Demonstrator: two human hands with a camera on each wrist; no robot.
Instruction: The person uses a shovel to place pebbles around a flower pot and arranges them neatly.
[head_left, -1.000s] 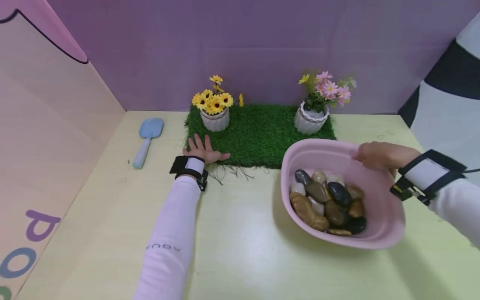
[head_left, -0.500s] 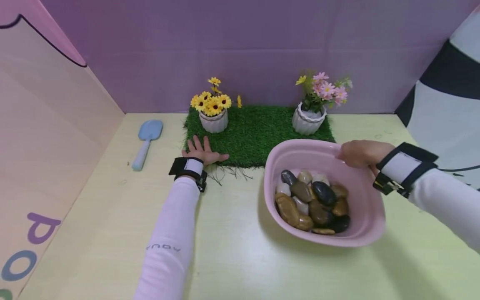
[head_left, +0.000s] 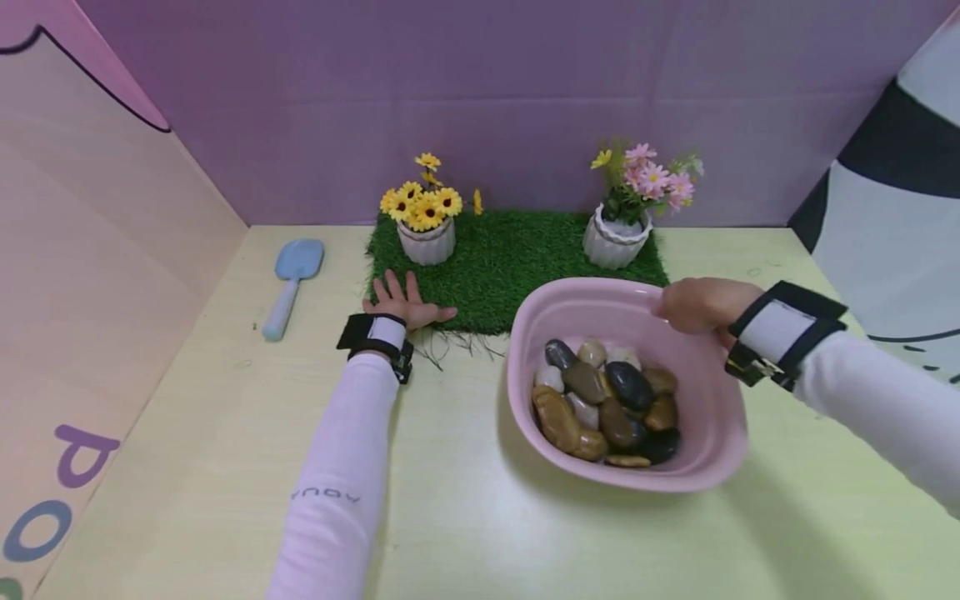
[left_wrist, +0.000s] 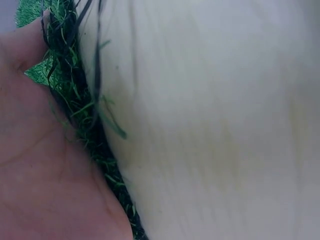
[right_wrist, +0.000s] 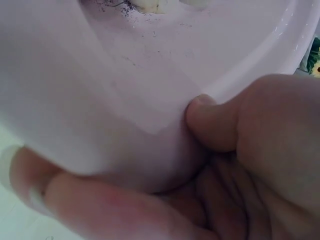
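My right hand (head_left: 697,305) grips the far right rim of a pink basin (head_left: 712,400); in the right wrist view its thumb (right_wrist: 212,122) lies inside the wall and the fingers curl underneath. Several smooth stones (head_left: 611,400), brown, black and pale, lie in the basin, which is tilted, with a shadow on the table beneath it. My left hand (head_left: 408,308) rests palm up, fingers spread, on the front left edge of a green artificial grass mat (head_left: 510,267). In the left wrist view the palm (left_wrist: 55,165) lies beside the mat's frayed edge.
On the mat stand a white pot of yellow flowers (head_left: 427,242) and a white pot of pink flowers (head_left: 617,242). A blue toy shovel (head_left: 288,287) lies on the pale table (head_left: 450,483) at the left. A purple backdrop (head_left: 525,108) closes the back.
The right hand has carried the basin of stones leftward across the table, more slowly in the last half second. My left hand has stayed in place on the mat.
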